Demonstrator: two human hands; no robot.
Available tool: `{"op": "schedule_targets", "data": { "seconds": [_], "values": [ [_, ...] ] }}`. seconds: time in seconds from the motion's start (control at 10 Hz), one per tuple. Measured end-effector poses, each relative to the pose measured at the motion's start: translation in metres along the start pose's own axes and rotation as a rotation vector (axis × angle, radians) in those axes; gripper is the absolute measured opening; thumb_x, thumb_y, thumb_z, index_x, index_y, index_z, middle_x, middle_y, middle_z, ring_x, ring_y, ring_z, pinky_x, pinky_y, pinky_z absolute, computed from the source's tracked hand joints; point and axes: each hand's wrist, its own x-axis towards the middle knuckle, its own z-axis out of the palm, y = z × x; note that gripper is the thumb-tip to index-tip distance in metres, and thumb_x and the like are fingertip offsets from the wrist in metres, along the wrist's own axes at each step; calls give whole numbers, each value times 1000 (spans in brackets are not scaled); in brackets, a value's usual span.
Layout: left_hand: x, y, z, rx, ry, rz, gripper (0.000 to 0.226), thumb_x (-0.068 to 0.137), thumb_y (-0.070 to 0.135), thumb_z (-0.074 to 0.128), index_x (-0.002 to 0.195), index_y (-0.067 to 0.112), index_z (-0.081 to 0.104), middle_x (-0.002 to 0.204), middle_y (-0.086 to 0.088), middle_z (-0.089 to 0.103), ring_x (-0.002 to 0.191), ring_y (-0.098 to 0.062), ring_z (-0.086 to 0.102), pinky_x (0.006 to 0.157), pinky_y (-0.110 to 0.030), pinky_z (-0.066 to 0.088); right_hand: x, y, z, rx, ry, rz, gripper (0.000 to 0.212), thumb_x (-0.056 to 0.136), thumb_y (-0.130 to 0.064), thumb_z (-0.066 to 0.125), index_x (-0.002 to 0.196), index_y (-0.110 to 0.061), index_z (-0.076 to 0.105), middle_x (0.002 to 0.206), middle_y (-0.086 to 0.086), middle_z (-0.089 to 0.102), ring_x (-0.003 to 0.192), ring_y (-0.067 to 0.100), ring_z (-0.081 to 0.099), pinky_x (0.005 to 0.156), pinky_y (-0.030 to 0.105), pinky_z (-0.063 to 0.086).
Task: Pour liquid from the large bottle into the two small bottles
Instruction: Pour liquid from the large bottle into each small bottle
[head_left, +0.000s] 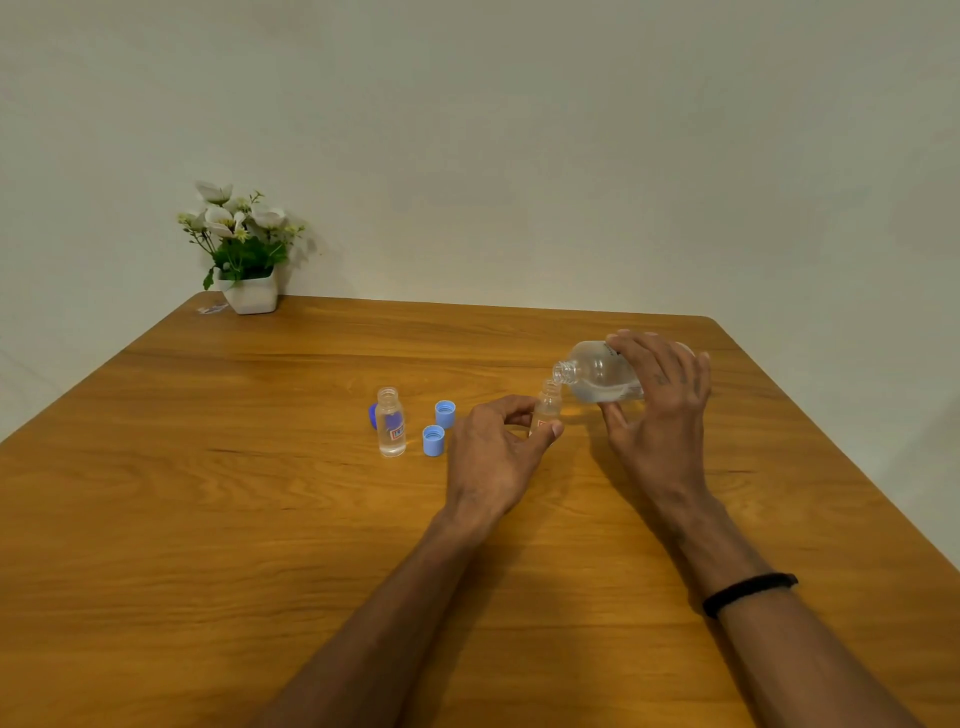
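Right hand (662, 402) wrapped round the tipped large bottle (597, 375) right of centre, mouth touching the small bottle (546, 410) pinched upright by left hand (493, 457); second small bottle (390, 422) standing left.

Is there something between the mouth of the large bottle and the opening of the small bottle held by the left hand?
Nothing visible. The large bottle is tilted, its mouth right above the open neck of the small bottle, which the left hand holds.

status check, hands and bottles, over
Right hand tips large bottle over small bottle, held by left hand. Second small bottle stands uncapped. Caps clear of pour.
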Motion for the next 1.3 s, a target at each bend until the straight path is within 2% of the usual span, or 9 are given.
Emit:
{"op": "schedule_targets", "data": {
  "seconds": [0.3,0.7,0.9,1.3],
  "values": [
    [0,0,0,2,2,3,32,88,45,80,117,30,79,99,18,76,65,3,70,64,-14,51,-1,0,0,2,1,-3,79,74,-1,85,145,-21,58,147,2,58,145,18,38,125,70,18],
    [0,0,0,-4,-1,1,34,88,46,80,118,31,78,98,19,75,66,2,71,71,-24,60,0,0,0,3,7,-7,77,74,-2,86,144,-19,60,146,3,59,144,20,40,124,70,19],
    [-1,0,0,-15,2,12,33,88,45,80,117,30,79,101,16,78,69,2,72,70,-20,58,-1,0,0,-3,-1,3,76,75,-3,85,145,-20,60,148,0,58,146,18,40,125,69,17],
    [-1,0,0,-2,6,16,35,88,46,80,119,29,78,102,16,78,70,1,72,73,-26,61,-1,1,0,-7,-5,1,78,74,-2,86,146,-20,59,148,1,58,146,21,40,125,70,18]
  ]
}}
